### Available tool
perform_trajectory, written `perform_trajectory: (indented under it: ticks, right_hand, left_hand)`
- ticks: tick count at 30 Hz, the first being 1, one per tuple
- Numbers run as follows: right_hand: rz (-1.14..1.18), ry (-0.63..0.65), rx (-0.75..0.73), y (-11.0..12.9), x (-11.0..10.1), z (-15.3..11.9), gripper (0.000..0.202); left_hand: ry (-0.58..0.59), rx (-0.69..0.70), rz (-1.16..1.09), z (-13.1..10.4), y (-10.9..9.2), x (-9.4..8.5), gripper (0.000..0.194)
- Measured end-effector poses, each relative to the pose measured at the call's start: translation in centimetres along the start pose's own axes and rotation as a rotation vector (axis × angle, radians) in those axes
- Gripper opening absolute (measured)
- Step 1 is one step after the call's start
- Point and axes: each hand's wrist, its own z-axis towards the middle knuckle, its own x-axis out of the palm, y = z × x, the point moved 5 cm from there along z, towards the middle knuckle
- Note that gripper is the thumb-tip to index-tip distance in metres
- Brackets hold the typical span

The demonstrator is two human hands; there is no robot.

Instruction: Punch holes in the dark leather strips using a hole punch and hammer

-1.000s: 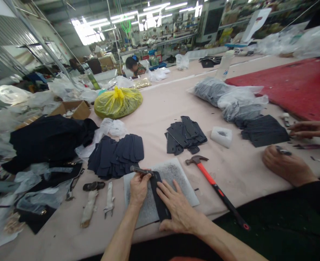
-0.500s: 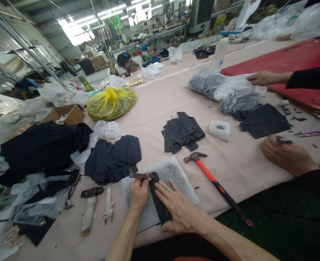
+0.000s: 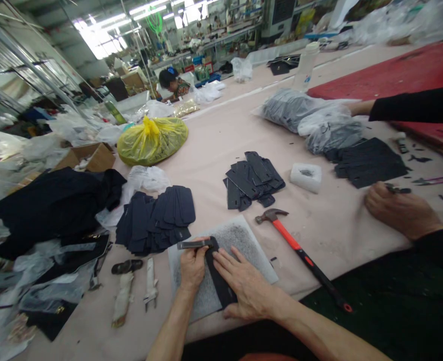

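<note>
My left hand [image 3: 192,269] is closed around a metal punch [image 3: 191,244], its end resting at the top of a long black strip [image 3: 218,281]. The strip lies on a speckled white pad [image 3: 253,243]. Flat across the strip lies my right hand [image 3: 247,290], fingers stretched out, pressing on its right side. To the right of the pad is a claw hammer [image 3: 292,240] with a red and black handle. Piles of dark cut pieces lie beyond: one on the left [image 3: 156,220], another in the middle [image 3: 254,180].
A wrapped-handle tool [image 3: 123,298] and a caliper-like tool [image 3: 151,286] lie left. Behind are a yellow bag [image 3: 152,143] and a white roll [image 3: 306,177]. At right, a co-worker's hand [image 3: 402,210] holds a small tool; the other arm [image 3: 413,107] reaches to a plastic bag [image 3: 330,123].
The co-worker's far arm has reached further left, its hand now partly hidden at the plastic bag. My hands, the punch and the strip hold nearly the same position.
</note>
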Motion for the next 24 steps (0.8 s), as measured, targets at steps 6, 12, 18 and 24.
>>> perform_trajectory:
  ticks: [6,12,18,24]
  right_hand:
    - [0.004,-0.001,0.006,-0.1,0.0,0.0,0.114]
    - [-0.001,0.004,0.011,-0.1,0.0,0.1,0.115]
    - [-0.007,-0.006,0.006,0.1,0.0,0.0,0.114]
    - [-0.042,-0.019,0.0,0.2,0.1,0.0,0.114]
  left_hand:
    - [0.034,0.106,0.081,0.5,-0.6,0.2,0.015]
    - [0.07,0.301,0.199,0.9,-1.1,0.9,0.017]
    - [0.07,0.32,0.234,1.0,-1.0,1.0,0.017]
    - [0.05,0.306,0.238,0.8,-0.9,1.1,0.017]
